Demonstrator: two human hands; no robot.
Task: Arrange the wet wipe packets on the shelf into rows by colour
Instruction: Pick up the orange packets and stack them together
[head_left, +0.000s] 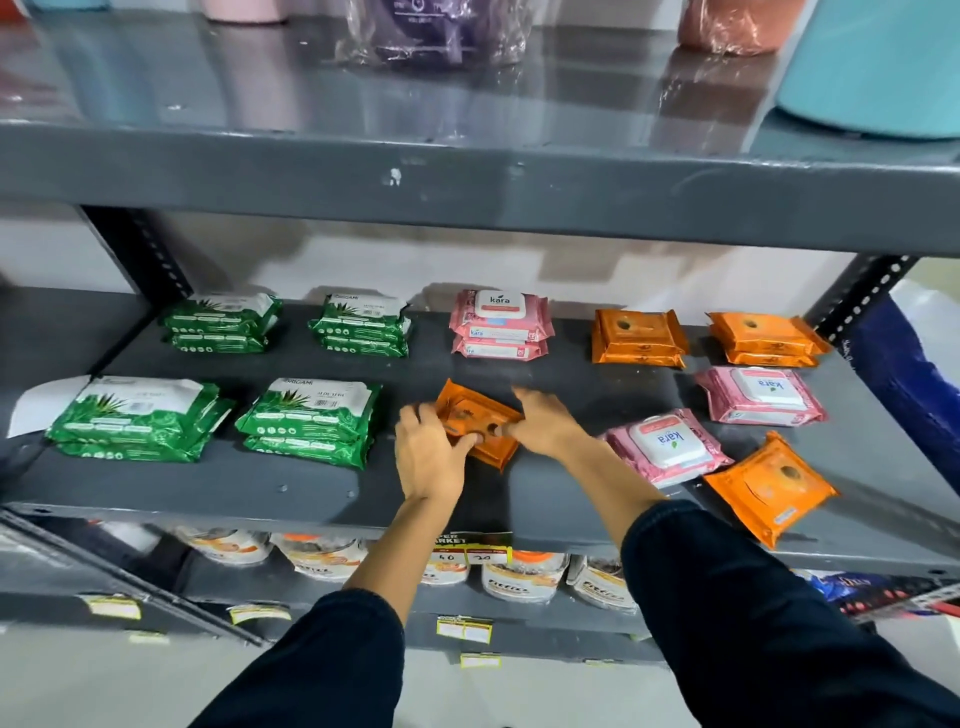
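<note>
Both hands grip a small stack of orange packets (470, 415) in the middle of the grey shelf (322, 488): my left hand (428, 449) on its left side, my right hand (543, 423) on its right. Green packet stacks lie at the left, two at the back (221, 322) (361, 325) and two in front (137, 418) (311, 418). A pink stack (501, 325) sits back centre. Two orange stacks (639, 338) (763, 338) stand back right. Loose pink packets (761, 395) (665, 447) and one orange packet (771, 486) lie front right.
The shelf above (467, 192) overhangs closely and carries wrapped items and a teal tub (883, 67). A perforated upright (862, 296) bounds the right side. A white paper (44, 402) lies at the far left. Pouches (519, 574) and price tags fill the shelf below.
</note>
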